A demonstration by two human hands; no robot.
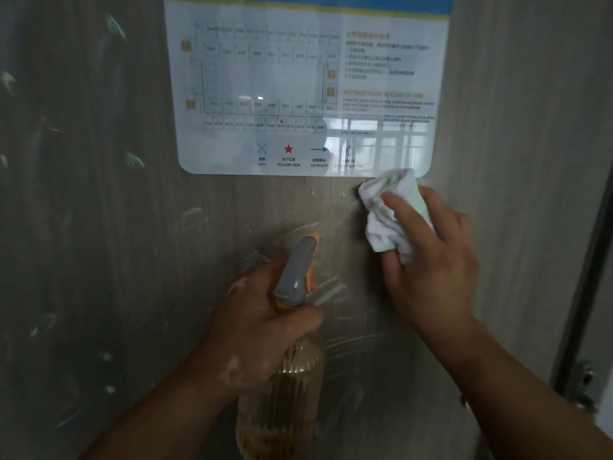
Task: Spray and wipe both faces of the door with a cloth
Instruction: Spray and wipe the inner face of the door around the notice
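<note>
1 streaked door (132, 260): left hand (262, 323) grips spray bottle (297, 277), right hand (434, 260) clutches crumpled white cloth (388, 210).

Single head view, close to door (497, 227), facing forward and slightly down, wide-angle.

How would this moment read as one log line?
left hand: holds spray bottle | right hand: holds cloth against door at sign corner
</note>
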